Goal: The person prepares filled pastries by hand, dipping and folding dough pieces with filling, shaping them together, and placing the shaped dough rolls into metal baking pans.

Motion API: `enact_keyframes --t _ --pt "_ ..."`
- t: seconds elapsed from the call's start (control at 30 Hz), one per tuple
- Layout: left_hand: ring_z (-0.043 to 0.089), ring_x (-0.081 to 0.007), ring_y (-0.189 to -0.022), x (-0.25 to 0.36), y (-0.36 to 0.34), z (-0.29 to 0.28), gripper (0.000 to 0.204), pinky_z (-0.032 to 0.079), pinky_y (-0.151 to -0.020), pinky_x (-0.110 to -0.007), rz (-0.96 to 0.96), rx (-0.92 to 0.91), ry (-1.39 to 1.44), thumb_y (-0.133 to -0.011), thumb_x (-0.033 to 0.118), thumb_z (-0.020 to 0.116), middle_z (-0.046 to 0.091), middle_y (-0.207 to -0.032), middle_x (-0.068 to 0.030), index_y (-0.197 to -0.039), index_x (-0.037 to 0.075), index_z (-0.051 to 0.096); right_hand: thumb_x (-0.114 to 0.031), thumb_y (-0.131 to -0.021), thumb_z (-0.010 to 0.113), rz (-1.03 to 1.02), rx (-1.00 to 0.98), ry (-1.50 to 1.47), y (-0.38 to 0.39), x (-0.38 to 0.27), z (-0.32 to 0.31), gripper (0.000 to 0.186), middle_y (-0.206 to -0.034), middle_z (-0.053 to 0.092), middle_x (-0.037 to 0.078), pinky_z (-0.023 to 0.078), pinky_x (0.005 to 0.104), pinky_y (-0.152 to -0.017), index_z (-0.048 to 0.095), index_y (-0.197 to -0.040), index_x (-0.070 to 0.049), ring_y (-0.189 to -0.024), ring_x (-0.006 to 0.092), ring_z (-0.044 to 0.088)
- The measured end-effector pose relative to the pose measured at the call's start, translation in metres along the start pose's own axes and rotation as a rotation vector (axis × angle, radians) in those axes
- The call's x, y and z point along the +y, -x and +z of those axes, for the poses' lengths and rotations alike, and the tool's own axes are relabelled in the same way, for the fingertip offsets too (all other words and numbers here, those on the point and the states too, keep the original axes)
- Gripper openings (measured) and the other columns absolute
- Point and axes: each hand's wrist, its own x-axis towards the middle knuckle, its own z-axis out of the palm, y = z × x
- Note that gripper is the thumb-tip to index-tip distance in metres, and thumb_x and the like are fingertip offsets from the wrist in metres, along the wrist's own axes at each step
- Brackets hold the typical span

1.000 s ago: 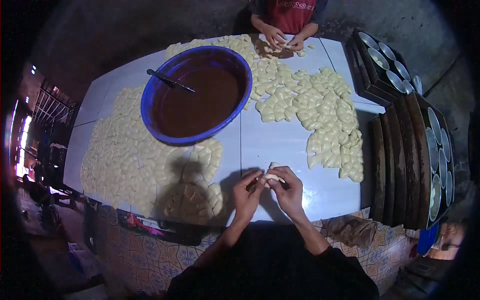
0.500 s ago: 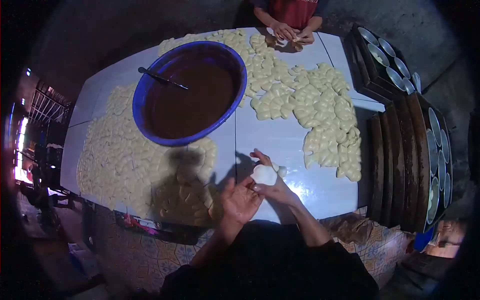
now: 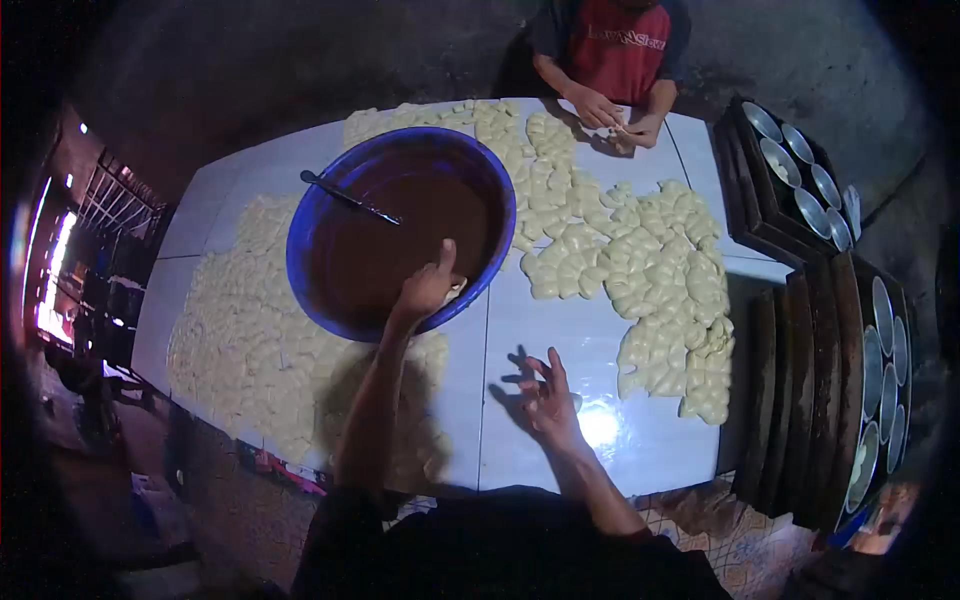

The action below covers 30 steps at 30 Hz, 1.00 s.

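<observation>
Head view: nearest us, below centre right, our right hand hangs over the white tiled tabletop, its fingers spread. Farther up, left of centre, our left hand is above the lower right of a round blue plastic basin of smooth brown mixture, index finger extended toward the upper edge; a pale soft scrap shows beside the palm, and we cannot tell whether the fingers pinch it. This hand is much nearer the mixture, which lies to its upper left. We see a dark long-handled utensil slanting from the basin's upper-left rim toward its middle; pale yellow dough pieces lie right of centre. Farthest, upper right, are a co-worker's hands.
</observation>
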Motion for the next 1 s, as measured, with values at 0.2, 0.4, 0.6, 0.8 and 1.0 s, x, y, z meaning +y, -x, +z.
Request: enact_keyframes --t 0.2,0.4,0.6,0.8,1.0 --pt "0.063 -0.0253 -0.098 0.028 0.118 0.032 0.054 0.048 -0.088 -0.035 0.202 -0.049 0.833 -0.100 0.039 0.040 0.064 -0.106 -0.0195 -0.123 -0.007 0.055 -0.011 -0.094 0.056 0.222 0.106 -0.421 -0.017 -0.007 0.005 0.067 -0.134 0.045 0.012 0.047 0.0312 -0.089 0.017 -0.148 -0.005 -0.104 0.0175 0.053" --pt "0.057 -0.0157 -0.103 0.004 0.163 0.089 0.044 0.044 -0.091 -0.029 -0.111 0.031 1.298 -0.092 0.009 0.053 0.058 -0.115 -0.0102 -0.135 -0.002 0.046 -0.012 -0.090 0.063 0.524 0.389 -0.352 -0.008 -0.009 0.022 0.032 -0.109 0.057 0.007 0.048 0.0274 -0.080 0.059 -0.118 0.004 -0.097 0.0116 0.055" --pt "0.054 -0.0152 -0.110 -0.010 0.195 0.098 0.058 0.046 -0.091 -0.028 0.279 -0.076 0.643 -0.085 -0.010 0.053 0.050 -0.133 -0.0139 -0.140 -0.004 0.035 0.004 -0.076 0.061 -0.256 0.120 0.908 0.019 -0.031 0.032 0.040 -0.112 0.053 0.015 0.045 0.0355 -0.086 0.062 -0.115 -0.003 -0.101 0.0295 0.053" --pt "0.061 -0.0146 -0.098 -0.014 0.216 0.118 0.069 0.050 -0.083 -0.024 0.249 0.086 0.728 -0.085 -0.008 0.059 0.056 -0.123 -0.0167 -0.145 -0.002 0.025 0.008 -0.080 0.056 -0.287 0.084 0.715 0.022 -0.049 0.013 0.025 -0.107 0.056 0.012 0.048 0.0321 -0.077 0.066 -0.100 -0.002 -0.090 0.0237 0.058" --pt "0.061 -0.0125 -0.096 -0.025 0.230 0.142 0.047 0.049 -0.085 -0.025 0.238 0.045 0.940 -0.087 -0.001 0.063 0.057 -0.122 -0.0130 -0.132 -0.002 0.049 -0.002 -0.085 0.058 -0.232 0.262 0.661 0.031 -0.051 0.024 0.014 -0.100 0.058 0.012 0.049 0.0312 -0.076 0.068 -0.096 0.000 -0.089 0.0220 0.060"
